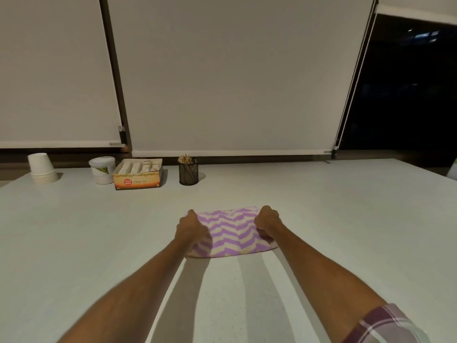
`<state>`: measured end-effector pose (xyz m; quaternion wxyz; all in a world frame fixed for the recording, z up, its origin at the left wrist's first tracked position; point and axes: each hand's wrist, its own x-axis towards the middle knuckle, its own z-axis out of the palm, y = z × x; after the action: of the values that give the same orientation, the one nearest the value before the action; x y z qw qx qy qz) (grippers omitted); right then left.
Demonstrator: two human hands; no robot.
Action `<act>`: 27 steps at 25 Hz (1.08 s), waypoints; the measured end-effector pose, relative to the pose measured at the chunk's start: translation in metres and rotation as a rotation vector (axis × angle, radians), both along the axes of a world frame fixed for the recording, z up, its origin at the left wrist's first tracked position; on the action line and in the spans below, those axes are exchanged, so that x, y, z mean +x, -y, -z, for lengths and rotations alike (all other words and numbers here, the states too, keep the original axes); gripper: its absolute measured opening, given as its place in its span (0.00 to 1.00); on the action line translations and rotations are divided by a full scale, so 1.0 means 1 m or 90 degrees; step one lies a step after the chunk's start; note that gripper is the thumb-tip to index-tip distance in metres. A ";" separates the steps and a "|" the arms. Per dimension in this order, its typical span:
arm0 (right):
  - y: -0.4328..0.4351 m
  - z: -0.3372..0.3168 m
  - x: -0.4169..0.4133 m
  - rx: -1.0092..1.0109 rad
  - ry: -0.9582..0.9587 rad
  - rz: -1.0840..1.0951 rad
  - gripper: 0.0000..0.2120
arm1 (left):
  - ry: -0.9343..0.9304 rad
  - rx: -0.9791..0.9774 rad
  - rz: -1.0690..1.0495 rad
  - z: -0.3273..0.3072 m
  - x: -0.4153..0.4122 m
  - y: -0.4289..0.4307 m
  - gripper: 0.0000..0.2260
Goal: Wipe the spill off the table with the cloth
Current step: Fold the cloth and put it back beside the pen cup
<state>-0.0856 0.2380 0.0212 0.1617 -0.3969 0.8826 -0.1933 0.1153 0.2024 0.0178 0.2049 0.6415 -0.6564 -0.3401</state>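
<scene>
You have the cloth (231, 232), the purple-and-cream zigzag one, lying flat on the table (346, 219) just below the centre of the frame, with 1 hand on each side of it. Your left hand (191, 230) covers its left edge and your right hand (268, 225) its right edge; both sets of fingers are curled shut and look clamped on the fabric, knuckles toward the top of the frame.

This reads as the wiping step itself, with the cloth pressed down under both fists. No spill shows on the bare surface, so it is either under the cloth or too faint to see in this light. The next move probably calls for even downward pressure and a straight stroke with both hands together, so the cloth stays flat instead of bunching between them.

You have plenty of open room to the right, to the left and toward the bottom of the frame. In the upper left, well apart from the cloth, stand the stacked paper cups (42, 169), a white tub (102, 169), a carton (138, 175) and a mesh holder (188, 172); a long push upward should stop short of them. The table's far edge runs just behind that row.
</scene>
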 end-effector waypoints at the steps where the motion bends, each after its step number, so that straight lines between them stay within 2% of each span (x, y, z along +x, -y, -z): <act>1: 0.001 -0.003 -0.002 0.014 0.014 -0.005 0.06 | -0.115 0.053 -0.075 -0.005 0.000 0.004 0.25; 2: 0.000 -0.005 -0.003 0.017 0.039 0.000 0.04 | -0.193 0.107 -0.126 -0.010 0.001 0.007 0.27; 4: 0.001 -0.007 -0.008 -0.025 0.125 0.025 0.04 | -0.272 0.203 -0.146 -0.015 0.005 0.017 0.29; 7: 0.000 -0.009 -0.015 -0.096 0.262 0.038 0.13 | -0.310 0.274 -0.115 -0.009 0.007 0.028 0.24; 10: 0.002 -0.013 -0.027 -0.091 0.393 0.015 0.16 | -0.290 0.230 -0.083 -0.011 0.004 0.027 0.09; 13: 0.009 -0.021 -0.041 -0.083 0.462 -0.029 0.18 | -0.184 0.168 0.037 -0.025 0.003 0.031 0.14; 15: 0.016 -0.028 -0.053 -0.101 0.497 -0.049 0.17 | -0.159 0.150 0.117 -0.038 0.002 0.039 0.17; 19: 0.042 -0.047 -0.079 -0.168 0.533 -0.074 0.20 | -0.168 0.061 0.135 -0.067 -0.011 0.072 0.18; 22: 0.074 -0.063 -0.097 -0.223 0.503 -0.100 0.19 | -0.178 0.000 0.158 -0.087 -0.027 0.104 0.19; 27: 0.133 -0.070 -0.130 -0.234 0.458 -0.123 0.16 | -0.183 0.002 0.072 -0.092 -0.055 0.162 0.18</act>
<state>-0.2154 0.1051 0.0911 0.4034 -0.4077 0.6792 -0.4581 0.0605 0.0405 0.1097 0.2763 0.5485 -0.6550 -0.4402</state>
